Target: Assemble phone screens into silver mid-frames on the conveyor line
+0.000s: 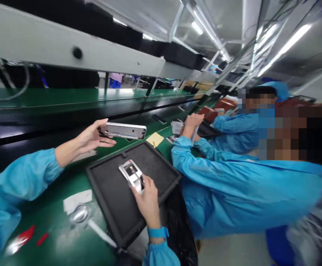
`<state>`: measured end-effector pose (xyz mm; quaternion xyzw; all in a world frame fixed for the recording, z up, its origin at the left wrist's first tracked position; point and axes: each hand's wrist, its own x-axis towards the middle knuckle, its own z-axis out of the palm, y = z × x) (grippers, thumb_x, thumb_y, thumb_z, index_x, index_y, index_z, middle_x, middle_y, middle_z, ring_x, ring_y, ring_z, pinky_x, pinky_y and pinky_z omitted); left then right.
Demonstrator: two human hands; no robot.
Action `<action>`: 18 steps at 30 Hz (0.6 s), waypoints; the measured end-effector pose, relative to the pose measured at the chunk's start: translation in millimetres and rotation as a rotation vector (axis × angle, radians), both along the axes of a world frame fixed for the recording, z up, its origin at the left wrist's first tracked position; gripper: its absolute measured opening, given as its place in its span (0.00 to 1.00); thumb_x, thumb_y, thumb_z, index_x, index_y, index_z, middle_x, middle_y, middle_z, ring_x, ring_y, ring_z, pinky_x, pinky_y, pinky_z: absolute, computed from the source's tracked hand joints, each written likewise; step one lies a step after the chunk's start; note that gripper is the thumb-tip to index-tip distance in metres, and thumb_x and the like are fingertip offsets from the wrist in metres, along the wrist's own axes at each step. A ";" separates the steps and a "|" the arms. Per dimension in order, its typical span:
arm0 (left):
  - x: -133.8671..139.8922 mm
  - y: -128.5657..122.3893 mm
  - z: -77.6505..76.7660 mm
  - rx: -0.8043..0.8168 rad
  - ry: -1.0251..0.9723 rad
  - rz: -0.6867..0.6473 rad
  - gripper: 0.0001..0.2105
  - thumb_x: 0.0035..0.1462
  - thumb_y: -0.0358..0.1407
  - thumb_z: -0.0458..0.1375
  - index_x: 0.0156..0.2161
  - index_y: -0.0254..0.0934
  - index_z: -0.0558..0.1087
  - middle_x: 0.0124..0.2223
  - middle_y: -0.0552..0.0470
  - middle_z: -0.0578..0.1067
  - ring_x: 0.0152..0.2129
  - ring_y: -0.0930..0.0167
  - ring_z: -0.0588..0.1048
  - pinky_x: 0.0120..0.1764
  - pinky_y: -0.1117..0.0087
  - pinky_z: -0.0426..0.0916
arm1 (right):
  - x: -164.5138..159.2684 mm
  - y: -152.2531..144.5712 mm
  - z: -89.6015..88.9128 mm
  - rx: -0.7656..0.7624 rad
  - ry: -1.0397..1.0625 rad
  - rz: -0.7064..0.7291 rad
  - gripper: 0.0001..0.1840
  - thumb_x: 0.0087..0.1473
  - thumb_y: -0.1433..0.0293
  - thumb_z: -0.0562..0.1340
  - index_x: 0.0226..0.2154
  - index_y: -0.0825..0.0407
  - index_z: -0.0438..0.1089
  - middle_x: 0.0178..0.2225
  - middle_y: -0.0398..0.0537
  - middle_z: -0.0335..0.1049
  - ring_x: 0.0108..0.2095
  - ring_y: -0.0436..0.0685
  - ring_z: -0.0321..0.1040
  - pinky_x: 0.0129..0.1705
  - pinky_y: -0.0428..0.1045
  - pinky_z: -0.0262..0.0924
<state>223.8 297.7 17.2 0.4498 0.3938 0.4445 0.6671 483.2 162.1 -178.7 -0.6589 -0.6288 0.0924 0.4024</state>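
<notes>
- Table, green-topped, running from the near left into the distance beneath a long pale beam.
- Co-worker in a blue smock, seated just to the right, arms bent over the table; a second person in blue sits beyond.
- Black tray, square and shallow, set askew on the table between the person's two hands.
- Left hand, raised beyond the tray's far left edge, gripping one end of a silver case between thumb and fingers.
- Right hand, over the tray, thumb and fingers closed on the near end of a metal frame; whether the frame lies flat there, I cannot tell.
- White paper, left of the tray, touching a round metal lid.
- Yellow paper, just beside the tray's far corner.
- Dark phone, lying farther back.
- Red scraps, two, at the near left.
</notes>
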 end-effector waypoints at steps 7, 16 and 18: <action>-113.4 -170.4 23.6 -0.042 -0.334 0.120 0.20 0.60 0.49 0.65 0.50 0.37 0.76 0.42 0.39 0.83 0.41 0.47 0.84 0.53 0.38 0.74 | -36.5 -21.1 33.1 0.176 0.189 -0.064 0.34 0.58 0.47 0.63 0.55 0.55 0.72 0.52 0.64 0.74 0.54 0.71 0.73 0.59 0.66 0.67; -197.8 -247.0 -10.5 -0.294 -0.510 0.274 0.30 0.73 0.55 0.47 0.52 0.31 0.80 0.49 0.33 0.84 0.43 0.53 0.85 0.46 0.54 0.81 | -221.4 -106.1 85.7 0.305 0.299 0.096 0.39 0.59 0.59 0.69 0.69 0.47 0.62 0.55 0.57 0.67 0.56 0.67 0.71 0.60 0.62 0.68; -205.7 -253.9 -24.4 -0.281 -0.541 0.132 0.29 0.74 0.54 0.47 0.55 0.32 0.79 0.45 0.34 0.84 0.36 0.56 0.85 0.37 0.58 0.82 | -252.6 -114.2 83.9 0.282 0.316 0.109 0.40 0.60 0.60 0.68 0.71 0.46 0.59 0.53 0.55 0.66 0.54 0.66 0.72 0.58 0.61 0.70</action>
